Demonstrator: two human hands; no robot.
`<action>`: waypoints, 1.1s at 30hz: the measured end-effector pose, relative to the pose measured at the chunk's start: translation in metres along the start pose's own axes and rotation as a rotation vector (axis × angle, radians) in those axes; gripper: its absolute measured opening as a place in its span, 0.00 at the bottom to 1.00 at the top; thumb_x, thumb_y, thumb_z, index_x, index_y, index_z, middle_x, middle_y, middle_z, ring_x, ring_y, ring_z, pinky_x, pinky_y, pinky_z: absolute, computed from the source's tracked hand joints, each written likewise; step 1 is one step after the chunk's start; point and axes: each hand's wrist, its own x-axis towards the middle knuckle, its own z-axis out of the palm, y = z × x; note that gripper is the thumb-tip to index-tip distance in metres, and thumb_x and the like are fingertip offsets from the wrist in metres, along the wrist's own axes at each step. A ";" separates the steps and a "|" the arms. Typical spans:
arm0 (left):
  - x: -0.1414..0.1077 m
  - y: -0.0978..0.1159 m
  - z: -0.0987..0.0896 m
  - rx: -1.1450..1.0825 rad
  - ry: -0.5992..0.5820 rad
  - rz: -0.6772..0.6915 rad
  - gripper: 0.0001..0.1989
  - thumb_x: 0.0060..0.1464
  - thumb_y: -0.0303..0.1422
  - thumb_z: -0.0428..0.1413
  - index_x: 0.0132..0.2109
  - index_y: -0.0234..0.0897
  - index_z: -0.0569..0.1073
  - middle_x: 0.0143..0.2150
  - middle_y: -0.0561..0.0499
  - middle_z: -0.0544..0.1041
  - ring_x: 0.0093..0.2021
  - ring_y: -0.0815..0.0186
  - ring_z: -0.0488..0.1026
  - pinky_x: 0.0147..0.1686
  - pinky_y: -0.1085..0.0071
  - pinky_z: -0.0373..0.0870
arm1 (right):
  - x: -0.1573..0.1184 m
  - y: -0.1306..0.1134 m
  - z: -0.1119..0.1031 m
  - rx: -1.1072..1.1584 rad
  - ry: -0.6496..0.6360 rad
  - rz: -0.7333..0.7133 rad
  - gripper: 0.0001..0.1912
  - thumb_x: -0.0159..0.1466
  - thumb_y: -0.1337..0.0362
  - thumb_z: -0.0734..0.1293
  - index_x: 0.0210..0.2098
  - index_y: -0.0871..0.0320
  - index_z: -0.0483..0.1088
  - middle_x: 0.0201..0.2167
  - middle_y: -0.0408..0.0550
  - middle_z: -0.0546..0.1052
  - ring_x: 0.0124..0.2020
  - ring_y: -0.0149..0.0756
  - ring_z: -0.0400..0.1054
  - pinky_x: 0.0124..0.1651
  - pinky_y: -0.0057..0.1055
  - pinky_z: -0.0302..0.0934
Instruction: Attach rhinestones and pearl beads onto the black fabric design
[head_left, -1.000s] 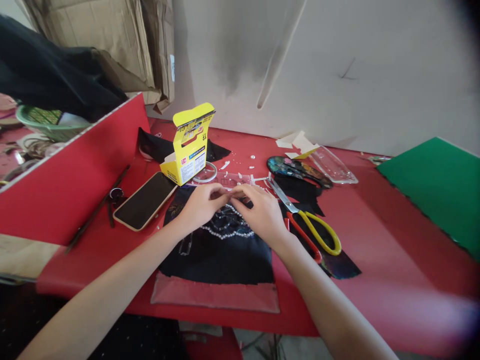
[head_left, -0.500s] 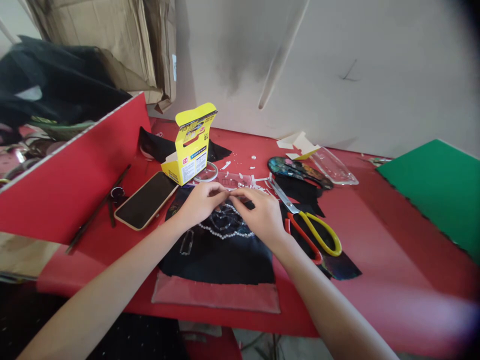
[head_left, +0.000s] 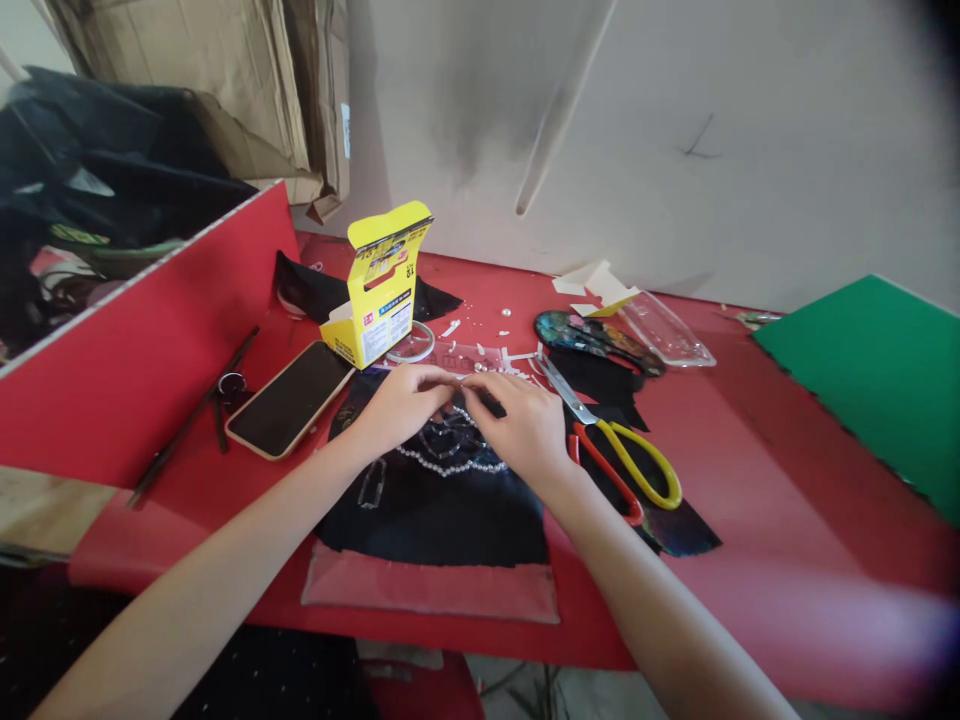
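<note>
My left hand (head_left: 409,400) and my right hand (head_left: 521,415) meet fingertip to fingertip over a piece of black fabric (head_left: 435,520). Both are closed in a pinch; whatever sits between the fingertips is too small to name. Below them, a string of pearl-like beads (head_left: 450,468) curves across the fabric, with loops of clear or dark beads inside it. A small clear rectangular outline (head_left: 371,485) lies on the fabric left of the beads. Under the fabric a transparent sheet (head_left: 427,590) shows at the front. Scissors (head_left: 619,455) with one yellow and one red handle rest right of my right hand.
A phone (head_left: 291,400) and an open yellow box (head_left: 386,300) stand left and behind. Loose beads and white scraps lie past my hands. Farther right are a patterned dark piece (head_left: 600,345), a clear plastic tray (head_left: 671,330) and a green board (head_left: 877,370). A red panel (head_left: 150,330) borders the left.
My hands stay pinched together over the fabric with only slight finger movement. The whole view has shifted very slightly; the objects on the table keep their places.
</note>
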 end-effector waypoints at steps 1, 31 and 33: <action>0.000 0.002 0.000 -0.024 0.002 -0.033 0.10 0.49 0.29 0.53 0.36 0.39 0.79 0.27 0.50 0.75 0.24 0.68 0.68 0.23 0.70 0.59 | 0.000 0.001 0.000 -0.013 0.008 -0.011 0.07 0.65 0.66 0.63 0.35 0.55 0.74 0.32 0.45 0.82 0.32 0.37 0.76 0.34 0.30 0.63; 0.001 0.005 -0.050 0.908 -0.316 0.179 0.35 0.43 0.34 0.64 0.61 0.41 0.68 0.61 0.44 0.68 0.61 0.51 0.61 0.61 0.55 0.56 | 0.003 -0.005 0.018 0.123 -0.408 -0.173 0.06 0.66 0.69 0.62 0.36 0.58 0.72 0.37 0.49 0.75 0.41 0.38 0.69 0.45 0.35 0.65; 0.001 0.004 -0.049 0.917 -0.338 0.160 0.38 0.41 0.33 0.65 0.62 0.41 0.66 0.62 0.44 0.67 0.62 0.50 0.60 0.61 0.55 0.55 | 0.003 -0.004 0.019 0.138 -0.419 -0.173 0.07 0.66 0.70 0.62 0.36 0.58 0.72 0.37 0.48 0.75 0.40 0.37 0.69 0.44 0.35 0.65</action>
